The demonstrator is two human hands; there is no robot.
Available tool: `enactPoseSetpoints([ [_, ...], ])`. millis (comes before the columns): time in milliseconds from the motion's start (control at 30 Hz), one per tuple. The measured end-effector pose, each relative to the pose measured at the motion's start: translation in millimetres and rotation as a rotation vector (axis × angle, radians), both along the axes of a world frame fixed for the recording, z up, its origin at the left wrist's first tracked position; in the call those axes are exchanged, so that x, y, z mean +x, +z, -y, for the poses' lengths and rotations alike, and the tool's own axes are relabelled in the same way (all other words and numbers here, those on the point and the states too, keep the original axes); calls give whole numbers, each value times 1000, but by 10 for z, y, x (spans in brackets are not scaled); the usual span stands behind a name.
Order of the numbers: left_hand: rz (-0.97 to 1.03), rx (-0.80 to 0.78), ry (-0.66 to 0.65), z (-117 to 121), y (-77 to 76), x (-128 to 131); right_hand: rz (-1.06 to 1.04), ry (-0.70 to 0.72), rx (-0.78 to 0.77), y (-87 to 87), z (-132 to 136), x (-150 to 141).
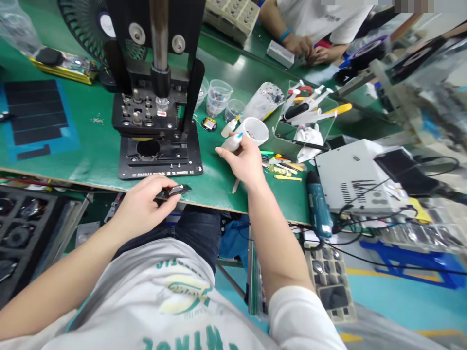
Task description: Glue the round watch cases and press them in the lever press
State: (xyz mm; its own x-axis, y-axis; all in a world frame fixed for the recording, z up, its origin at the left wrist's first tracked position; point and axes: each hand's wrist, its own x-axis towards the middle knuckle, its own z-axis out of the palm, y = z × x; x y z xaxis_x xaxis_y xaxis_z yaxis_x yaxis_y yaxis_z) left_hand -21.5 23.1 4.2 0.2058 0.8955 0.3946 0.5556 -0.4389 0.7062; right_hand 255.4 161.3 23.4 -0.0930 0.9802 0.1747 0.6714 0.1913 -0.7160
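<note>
My left hand [151, 201] is at the table's front edge, thumb and fingers closed on a small dark part [177, 190] with a shiny face. Most of that part is covered by the fingers, so its kind is unclear. Farther right, my right hand [245, 158] grips a small white squeeze bottle [232, 142] with a blue tip. A second small dropper bottle [229, 127] with a yellow tip lies just beyond it, near a white cup [254, 130] of small parts. A black press [156, 112] stands in front of my left hand.
Plastic cups [219, 97] of parts stand behind the bottles. A clear bin [306, 121] of tools, a teal electric screwdriver [318, 204] and a grey box [359, 177] with cables are at right. A black fan [85, 29] is at left. Across the table, another person's hands [308, 50] work.
</note>
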Motion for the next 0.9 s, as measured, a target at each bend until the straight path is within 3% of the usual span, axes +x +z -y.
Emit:
enactPoseSetpoints([
  [67, -5, 12, 1, 3, -6, 1, 84, -54, 30, 34, 165, 85],
  [167, -17, 32, -11, -6, -6, 13, 437, -126, 78, 115, 588, 202],
  [267, -26, 45, -15, -22, -6, 22, 761, -69, 16, 142, 970, 207],
  [367, -23, 35, -20, -32, -8, 18, 889, -17, 23, 119, 1143, 166],
  [500, -14, 31, -34, -35, 4, 15, 861, 12, 19, 106, 1108, 248],
  [600, -15, 39, -33, -40, 17, 21, 738, 81, -68, 133, 1002, 386],
  [767, -9, 72, -30, -47, 15, 27, 636, 222, -195, 284, 889, 475],
  [833, -8, 74, -33, -46, 9, 28, 587, 263, -157, 359, 908, 409],
  [900, -11, 70, -39, -45, 6, 27, 411, 298, -59, 399, 960, 281],
])
